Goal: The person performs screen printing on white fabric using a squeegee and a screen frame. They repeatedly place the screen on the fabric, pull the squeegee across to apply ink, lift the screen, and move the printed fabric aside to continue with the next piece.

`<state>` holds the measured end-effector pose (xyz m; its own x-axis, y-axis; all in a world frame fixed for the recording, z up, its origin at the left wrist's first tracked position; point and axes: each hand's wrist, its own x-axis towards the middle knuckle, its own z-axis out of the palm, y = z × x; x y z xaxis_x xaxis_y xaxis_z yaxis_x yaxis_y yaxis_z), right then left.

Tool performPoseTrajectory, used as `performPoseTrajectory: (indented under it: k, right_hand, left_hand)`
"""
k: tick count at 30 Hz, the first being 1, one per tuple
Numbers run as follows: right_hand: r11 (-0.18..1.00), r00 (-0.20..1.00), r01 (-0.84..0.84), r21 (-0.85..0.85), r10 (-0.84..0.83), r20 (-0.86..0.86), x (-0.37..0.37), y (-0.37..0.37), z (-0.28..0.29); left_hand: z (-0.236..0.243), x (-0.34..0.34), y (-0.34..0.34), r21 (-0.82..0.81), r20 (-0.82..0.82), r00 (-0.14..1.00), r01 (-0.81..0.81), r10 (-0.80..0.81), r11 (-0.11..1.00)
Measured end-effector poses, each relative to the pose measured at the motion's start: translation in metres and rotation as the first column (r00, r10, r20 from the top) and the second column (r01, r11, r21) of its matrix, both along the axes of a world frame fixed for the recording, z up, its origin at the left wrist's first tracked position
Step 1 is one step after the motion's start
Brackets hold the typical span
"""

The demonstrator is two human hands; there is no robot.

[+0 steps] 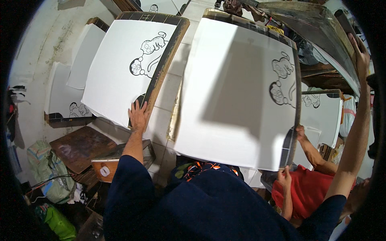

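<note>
My left hand (pixel 138 116) lies flat with fingers spread on the near right corner of a white cloth-covered board (pixel 116 60). Black line drawings of cartoon animals run along that board's dark-edged right side. Raised at the far right, my right hand (pixel 360 56) grips the edge of a large, tilted framed screen (pixel 309 24); some of its fingers are hard to make out. In front of me a second white cloth-covered board (pixel 201 80) carries a similar drawing, and a broad shadow falls across it. A co-worker's two hands (pixel 299 133) touch its near right edge.
The co-worker in a red shirt (pixel 299 188) is low at my right. Further printed white boards stand at the left wall (pixel 60 92) and at the right (pixel 321 116). A wooden box (pixel 105 170), a brown panel (pixel 82 150) and a plastic sack (pixel 50 172) occupy the lower left.
</note>
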<state>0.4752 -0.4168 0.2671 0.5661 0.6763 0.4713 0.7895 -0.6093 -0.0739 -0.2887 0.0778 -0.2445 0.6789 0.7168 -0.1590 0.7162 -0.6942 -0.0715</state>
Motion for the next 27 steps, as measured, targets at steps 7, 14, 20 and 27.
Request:
performPoseTrajectory:
  k: [7,14,20,27]
  right_hand:
    - [1.000,0.999,0.002,0.016,-0.003,0.038,0.009,0.002,-0.003]
    - [0.992,0.989,0.129,-0.002,-0.129,0.074,-0.006,0.014,0.003]
    - [0.994,0.995,0.068,0.089,-0.061,-0.076,-0.016,0.018,0.002]
    - [0.995,0.992,0.103,-0.001,-0.103,-0.079,-0.051,0.037,0.015]
  left_hand:
    - [0.051,0.063,-0.008,-0.102,-0.079,0.963,0.251,-0.259,0.963]
    - [0.116,0.203,-0.094,-0.262,0.181,0.935,0.343,-0.304,0.902]
    - [0.148,0.215,-0.338,-0.325,0.328,0.779,0.624,-0.534,0.711]
    - [0.033,0.093,-0.189,-0.136,0.514,0.845,0.250,-0.147,0.959]
